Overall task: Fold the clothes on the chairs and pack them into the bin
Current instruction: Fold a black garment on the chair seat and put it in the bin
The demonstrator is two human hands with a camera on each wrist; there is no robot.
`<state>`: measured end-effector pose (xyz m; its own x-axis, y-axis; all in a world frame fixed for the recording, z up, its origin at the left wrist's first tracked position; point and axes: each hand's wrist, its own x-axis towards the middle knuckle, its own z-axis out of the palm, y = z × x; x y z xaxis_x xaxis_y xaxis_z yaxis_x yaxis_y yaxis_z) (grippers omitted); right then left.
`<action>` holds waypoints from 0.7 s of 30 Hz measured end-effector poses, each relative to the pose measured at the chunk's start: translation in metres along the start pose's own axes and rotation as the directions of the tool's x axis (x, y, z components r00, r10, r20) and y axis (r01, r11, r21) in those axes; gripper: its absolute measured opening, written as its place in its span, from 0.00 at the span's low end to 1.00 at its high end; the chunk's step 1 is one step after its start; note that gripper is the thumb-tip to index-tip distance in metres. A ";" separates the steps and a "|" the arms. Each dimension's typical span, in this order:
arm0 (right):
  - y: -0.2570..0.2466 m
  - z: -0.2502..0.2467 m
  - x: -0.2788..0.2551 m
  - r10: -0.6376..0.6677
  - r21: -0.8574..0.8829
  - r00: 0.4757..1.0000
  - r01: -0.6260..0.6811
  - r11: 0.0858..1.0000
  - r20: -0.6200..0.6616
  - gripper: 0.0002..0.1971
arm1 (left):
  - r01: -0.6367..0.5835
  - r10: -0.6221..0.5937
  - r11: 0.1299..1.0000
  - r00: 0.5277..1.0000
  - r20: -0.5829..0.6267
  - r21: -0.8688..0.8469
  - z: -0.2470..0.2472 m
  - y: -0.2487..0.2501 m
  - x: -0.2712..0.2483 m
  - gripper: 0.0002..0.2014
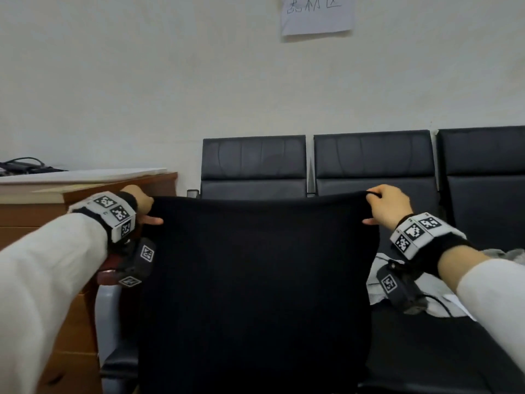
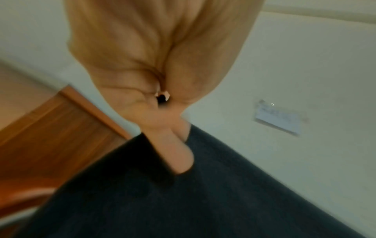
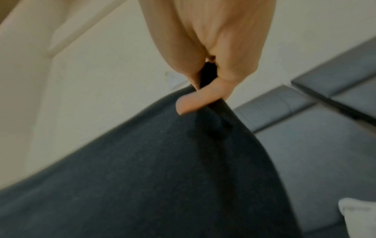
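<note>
A black garment [image 1: 255, 280] hangs flat in the air in front of a row of black chairs [image 1: 372, 163]. My left hand [image 1: 147, 207] grips its top left corner and my right hand [image 1: 380, 206] grips its top right corner, stretching the upper edge level between them. In the left wrist view the left hand [image 2: 173, 140] pinches the dark cloth [image 2: 203, 201] with thumb against fingers. The right wrist view has the right hand [image 3: 195, 99] curled over the cloth [image 3: 162, 177], thumb lying across its edge. The garment's lower part runs out of the head view.
White and grey clothes [image 1: 431, 294] lie on the chair seat at the right, behind my right wrist. A wooden desk [image 1: 85, 200] with a white board on top stands at the left. A paper sign [image 1: 318, 12] hangs on the wall. No bin shows.
</note>
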<state>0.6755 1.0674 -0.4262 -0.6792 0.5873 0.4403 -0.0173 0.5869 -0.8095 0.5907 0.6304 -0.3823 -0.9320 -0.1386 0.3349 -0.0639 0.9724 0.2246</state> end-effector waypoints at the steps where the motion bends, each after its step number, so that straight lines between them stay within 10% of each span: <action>1: 0.003 0.011 0.006 0.090 0.127 0.995 -0.093 0.987 0.033 0.09 | 0.003 -0.001 0.998 1.000 0.028 -0.060 0.009 0.000 0.007 0.31; 5: 0.002 0.039 0.034 0.105 0.161 0.994 -0.104 0.981 0.001 0.10 | 0.184 -0.182 0.804 0.981 0.060 -0.566 0.027 0.000 0.052 0.22; 14: -0.042 0.022 0.058 -0.158 0.256 0.944 0.235 0.938 -0.290 0.14 | -0.222 -0.087 0.797 0.878 -0.471 -0.562 -0.015 0.014 0.069 0.17; 21: 0.018 0.023 -0.005 -0.169 0.336 0.985 0.174 0.926 -0.045 0.09 | -0.403 0.224 0.772 0.896 -0.383 -0.492 0.030 -0.040 0.021 0.07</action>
<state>0.6621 1.0623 -0.4516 -0.6328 0.5041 0.5878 -0.3807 0.4585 -0.8030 0.5631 0.5941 -0.4119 -0.7129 0.0218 0.7009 0.5018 0.7141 0.4882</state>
